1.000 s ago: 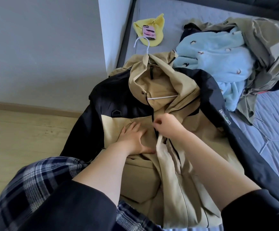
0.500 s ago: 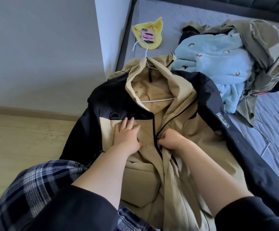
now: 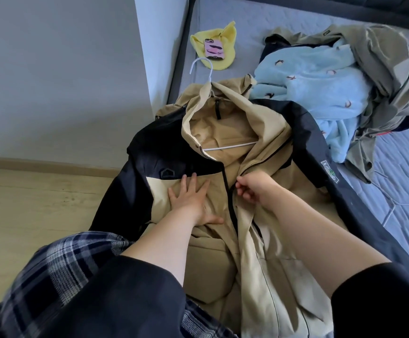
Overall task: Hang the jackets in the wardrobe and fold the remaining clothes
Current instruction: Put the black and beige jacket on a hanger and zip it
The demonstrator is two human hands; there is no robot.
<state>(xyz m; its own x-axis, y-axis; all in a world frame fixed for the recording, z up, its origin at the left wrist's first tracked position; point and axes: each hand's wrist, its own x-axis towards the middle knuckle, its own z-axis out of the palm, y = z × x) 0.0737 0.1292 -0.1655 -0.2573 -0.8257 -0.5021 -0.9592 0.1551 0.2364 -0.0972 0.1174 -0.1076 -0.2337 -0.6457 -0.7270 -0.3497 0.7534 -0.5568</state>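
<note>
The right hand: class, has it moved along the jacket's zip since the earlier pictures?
Yes. The right hand pinching the zip has gone up the jacket towards the hanger.

We're in a home bedroom: a bed [image 3: 284,30] with a grey quilted mattress cover fills the right side, its dark padded frame along the top. Loose clothes [image 3: 345,76] lie heaped on it, a phone [image 3: 213,48] rests on a yellow cloth [image 3: 225,37], and beside us run pale wooden flooring [image 3: 35,206] and a plain grey wall [image 3: 57,76].
</note>
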